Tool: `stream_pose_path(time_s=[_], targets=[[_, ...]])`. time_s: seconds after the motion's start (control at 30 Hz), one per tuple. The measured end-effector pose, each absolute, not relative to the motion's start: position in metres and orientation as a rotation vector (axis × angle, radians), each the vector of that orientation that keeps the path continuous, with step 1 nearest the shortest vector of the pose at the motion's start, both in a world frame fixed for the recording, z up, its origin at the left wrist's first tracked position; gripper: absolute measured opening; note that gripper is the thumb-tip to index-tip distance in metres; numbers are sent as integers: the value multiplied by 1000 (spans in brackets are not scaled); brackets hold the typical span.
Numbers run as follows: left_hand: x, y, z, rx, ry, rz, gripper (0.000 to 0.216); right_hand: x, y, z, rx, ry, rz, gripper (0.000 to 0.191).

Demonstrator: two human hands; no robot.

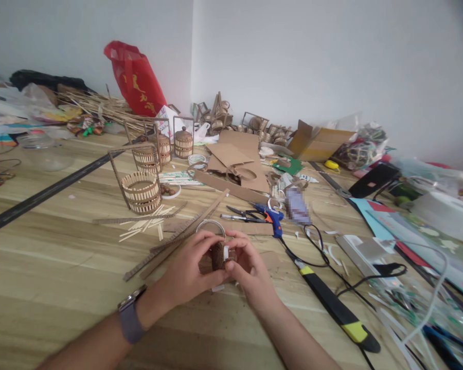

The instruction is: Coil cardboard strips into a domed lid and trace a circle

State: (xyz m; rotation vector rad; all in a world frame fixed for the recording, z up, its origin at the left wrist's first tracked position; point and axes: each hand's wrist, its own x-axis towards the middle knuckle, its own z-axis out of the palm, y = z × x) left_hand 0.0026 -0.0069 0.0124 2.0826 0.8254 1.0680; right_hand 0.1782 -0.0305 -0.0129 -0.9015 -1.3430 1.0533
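Between my hands is a small brown round piece [217,256] with a ridged edge, standing on its side. My left hand [195,262] pinches this round piece, with a watch on the wrist. At its right side my right hand [250,267] grips a smaller brown part with a white band [226,253]. The two parts appear to touch; my fingers partly hide the join. Just behind my fingertips lies a pale ring [211,223]. Brown ridged strips [158,257] rest on the table to the left of my hands.
A small slatted basket with a handle [141,192] stands at left, near loose wooden sticks [148,223]. Right of centre lie a blue glue gun [272,218], scissors [241,211] and a black-yellow utility knife [332,303]. Cables and a power strip [364,259] run along the right.
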Motion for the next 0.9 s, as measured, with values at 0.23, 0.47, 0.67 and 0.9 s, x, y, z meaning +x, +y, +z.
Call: stream_pose_path(time_s=[0.23, 0.47, 0.67, 0.9], targets=[[0, -5, 7, 2098, 812, 1018, 40, 182, -33, -6, -1000, -1629, 616, 23], [-2, -5, 5, 2112, 767, 993, 40, 182, -32, -5, -948, -1737, 465, 29], [-1, -4, 6, 2103, 784, 1016, 41, 183, -31, -6, -978, -1762, 455, 34], [-3, -4, 8, 2093, 778, 1015, 44, 183, -33, -7, -1028, -1781, 535, 48]])
